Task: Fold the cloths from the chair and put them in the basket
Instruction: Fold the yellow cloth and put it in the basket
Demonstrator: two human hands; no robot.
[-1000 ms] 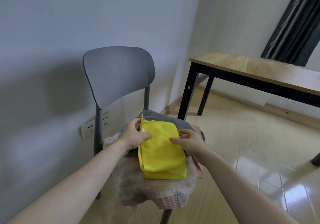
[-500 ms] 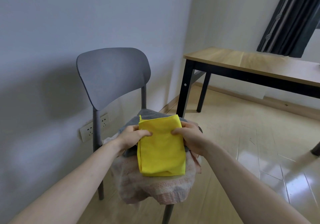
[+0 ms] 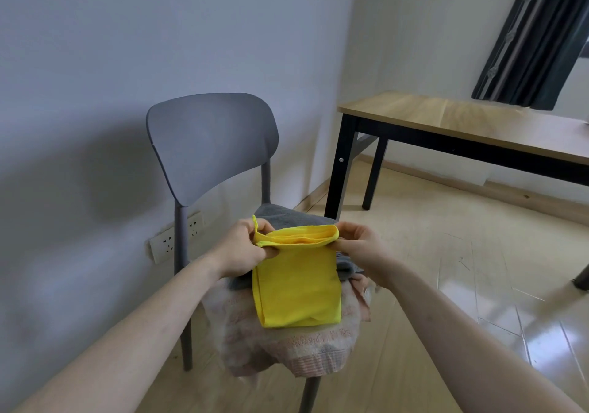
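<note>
A folded yellow cloth (image 3: pixel 296 285) hangs above the seat of the grey chair (image 3: pixel 210 138). My left hand (image 3: pixel 243 251) pinches its top left corner and my right hand (image 3: pixel 358 242) pinches its top right corner, so the top edge curls over between them. Beneath it a grey cloth (image 3: pixel 287 216) and a pink patterned towel (image 3: pixel 287 352) lie piled on the seat. The towel droops over the seat's front edge. No basket is in view.
A wooden table with black legs (image 3: pixel 462 125) stands to the right against the wall. A wall socket (image 3: pixel 175 237) sits low behind the chair. A dark curtain (image 3: pixel 529 36) hangs at the upper right. Glossy floor (image 3: pixel 478 285) spreads to the right.
The yellow cloth lay flat on the pile with both hands on its sides. Both hands now pinch its far corners and have raised that edge off the pile.
</note>
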